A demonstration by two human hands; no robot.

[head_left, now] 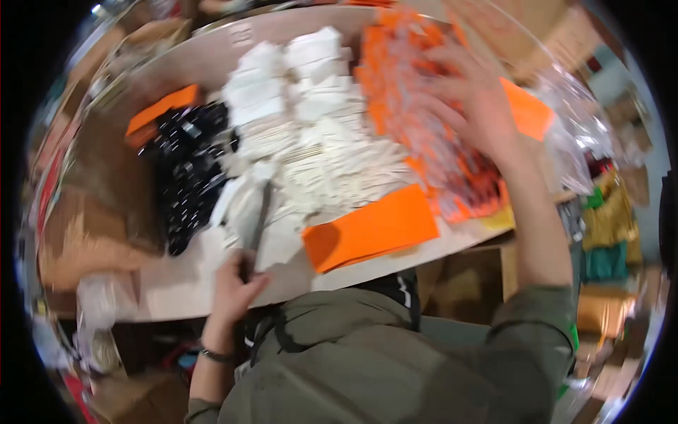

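Note:
My left hand [236, 286] is closed around the lower end of a long, narrow dark tool [264, 215] near the table's front edge. The tool points away from me, beside the pale piles; blur hides its exact kind. Over at the right, my right hand [473, 99] has its fingers spread above a heap of orange packets in clear plastic [409, 106]. Nothing shows in its grasp, though its fingertips are blurred and may be touching the heap. Stacks of white and cream strips [318, 134] lie between the hands. Nearest me is a flat stack of orange card [371, 227].
A pile of shiny black packets [187, 173] lies at the left, with orange card [164, 113] behind it. Cardboard boxes [92, 244] stand at the left edge. Crumpled clear plastic [575, 131] and another orange card [528, 109] are at the right. The table's front edge [183, 304] curves before me.

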